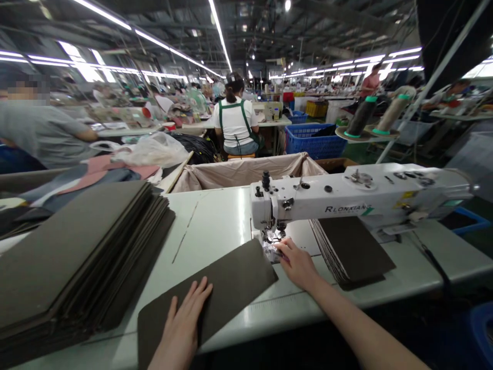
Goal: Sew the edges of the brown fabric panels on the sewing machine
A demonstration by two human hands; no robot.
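My left hand [185,318] lies flat with spread fingers on a dark olive fabric panel [234,277], which rests aslant on the table. The panel's far end reaches the needle area of a white sewing machine [308,198]. Close to the lit presser foot [272,236], my right hand [296,261] has its fingers drawn together in a pinch. Something small and dark shows by its fingertips, too small to name. A smaller stack of dark panels [356,249] sits under the machine arm, right of my right hand.
A tall stack of dark panels [73,246] fills the left of the pale green table [200,216]. Behind the table edge stands a cloth-lined bin [239,172]. Thread cones [362,117] stand at the right. A person [234,115] sits ahead, another person [42,123] at left.
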